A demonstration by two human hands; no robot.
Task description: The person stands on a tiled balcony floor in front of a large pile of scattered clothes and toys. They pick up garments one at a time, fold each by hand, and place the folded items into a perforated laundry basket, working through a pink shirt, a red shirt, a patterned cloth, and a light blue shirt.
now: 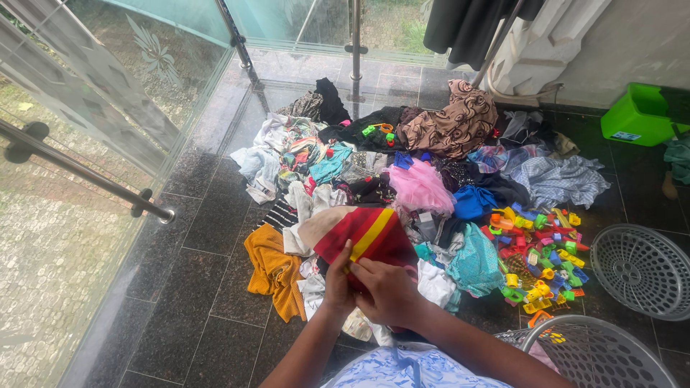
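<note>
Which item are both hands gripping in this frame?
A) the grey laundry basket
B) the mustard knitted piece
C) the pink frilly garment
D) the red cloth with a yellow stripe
D: the left hand and right hand both pinch the edge of the red cloth with a yellow stripe, held over the clothes pile.

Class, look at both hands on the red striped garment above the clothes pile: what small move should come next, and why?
Probably lift the red garment with the yellow stripe clear of the clothes pile. The left hand and right hand both pinch its near edge, yet the rest of it lies on other clothes, so it cannot hang free.
</note>
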